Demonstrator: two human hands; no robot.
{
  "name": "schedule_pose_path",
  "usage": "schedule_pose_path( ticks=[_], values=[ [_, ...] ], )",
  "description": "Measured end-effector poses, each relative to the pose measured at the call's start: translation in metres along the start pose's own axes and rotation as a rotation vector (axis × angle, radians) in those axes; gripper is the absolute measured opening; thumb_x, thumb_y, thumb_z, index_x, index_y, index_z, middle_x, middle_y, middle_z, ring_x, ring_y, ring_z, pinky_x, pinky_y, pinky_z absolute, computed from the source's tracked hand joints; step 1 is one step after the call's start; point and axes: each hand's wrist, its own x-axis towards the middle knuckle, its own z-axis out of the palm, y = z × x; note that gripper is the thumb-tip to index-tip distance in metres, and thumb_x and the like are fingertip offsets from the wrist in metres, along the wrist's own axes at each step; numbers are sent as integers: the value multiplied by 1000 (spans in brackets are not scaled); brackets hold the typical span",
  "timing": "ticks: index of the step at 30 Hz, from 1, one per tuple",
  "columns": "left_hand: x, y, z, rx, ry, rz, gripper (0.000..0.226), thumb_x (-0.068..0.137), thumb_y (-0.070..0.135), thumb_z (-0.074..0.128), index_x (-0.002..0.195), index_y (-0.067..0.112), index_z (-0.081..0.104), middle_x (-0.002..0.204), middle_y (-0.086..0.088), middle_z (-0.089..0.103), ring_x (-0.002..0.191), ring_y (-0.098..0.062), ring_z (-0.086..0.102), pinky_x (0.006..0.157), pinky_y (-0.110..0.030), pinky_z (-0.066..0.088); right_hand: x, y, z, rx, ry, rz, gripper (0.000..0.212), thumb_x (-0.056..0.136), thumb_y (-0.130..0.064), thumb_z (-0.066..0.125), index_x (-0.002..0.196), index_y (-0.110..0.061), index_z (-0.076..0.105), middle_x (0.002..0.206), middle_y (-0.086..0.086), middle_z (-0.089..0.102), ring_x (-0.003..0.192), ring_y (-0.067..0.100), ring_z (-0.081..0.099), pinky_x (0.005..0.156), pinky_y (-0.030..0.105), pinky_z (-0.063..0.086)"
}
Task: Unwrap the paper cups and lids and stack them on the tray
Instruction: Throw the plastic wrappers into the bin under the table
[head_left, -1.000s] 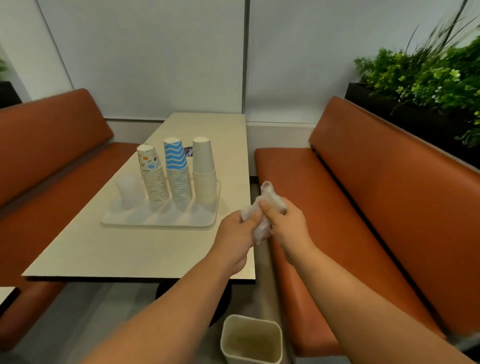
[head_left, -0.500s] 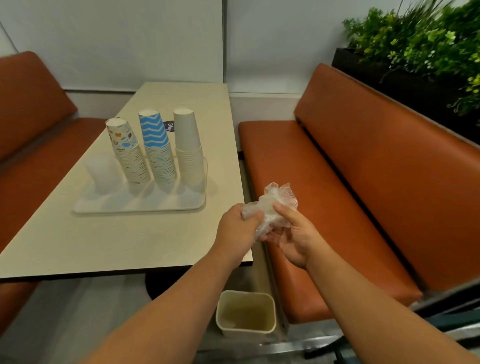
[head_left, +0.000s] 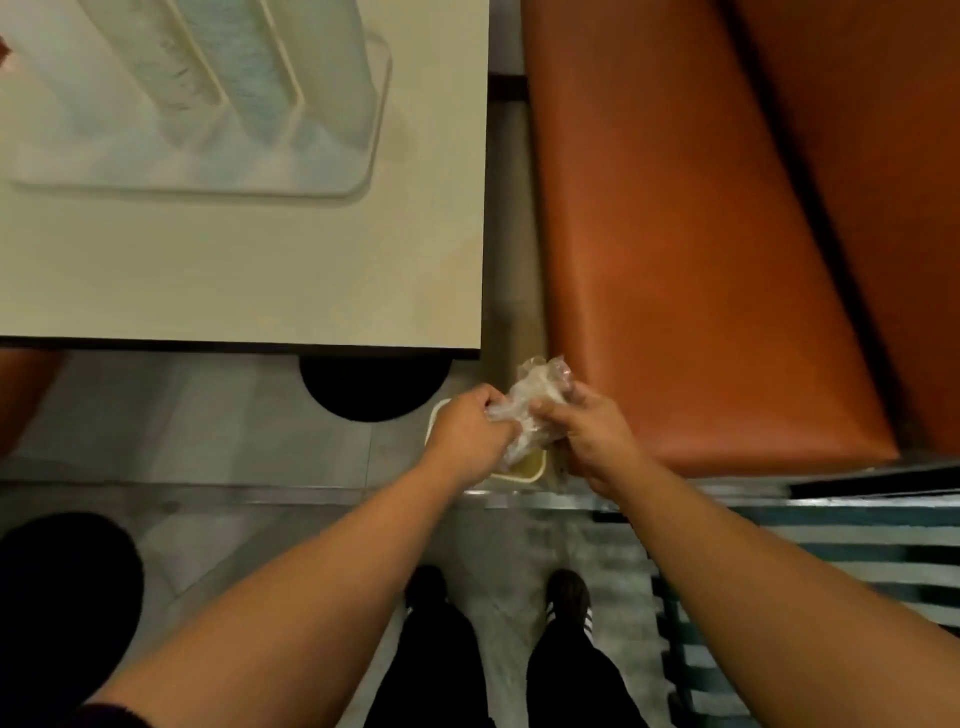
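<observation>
Gripping one wrapper (head_left: 535, 402), two hands, left hand (head_left: 470, 434), right hand (head_left: 592, 436)

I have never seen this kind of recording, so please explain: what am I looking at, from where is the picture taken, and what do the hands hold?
There is no machine here. A person wears a camera on the head, and it looks down at their own arms, legs and shoes.

The left hand and the right hand both grip a crumpled clear plastic wrapper. They hold it above a small pale bin that stands on the floor, between the table and an orange bench.

On the table lies a white tray with stacks of paper cups, blurred at the top of the picture. The cups seem already unwrapped, so the wrapper is probably going into the bin.
</observation>
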Motion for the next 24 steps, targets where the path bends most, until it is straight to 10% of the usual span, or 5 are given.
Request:
schedule_pose_path(
  ticks=[7,17,24],
  values=[
    [56,-96,45,28,91,-253,14,82,17,68,92,21,60,97,-4,69,90,-24,65,82,-36,55,45,99,-12,-260,-70,157,49,85,-46,69,127,-23,54,120,1,64,106,18,61,83,34,49],
    [170,-202,97,-74,165,-467,43,82,11,65,125,14,58,97,-3,63,84,-27,66,80,-42,59,155,204,-39,-460,50,264,58,100,-40,50,149,-14,34,149,11,44,131,30,45,93,30,36],
    [230,-253,126,38,157,-446,18,85,9,60,101,17,57,99,-7,60,94,-30,65,86,-42,58,224,258,-32,-605,201,338,57,105,-27,37,152,1,19,158,22,24,142,39,31,113,41,30]
  ],
)
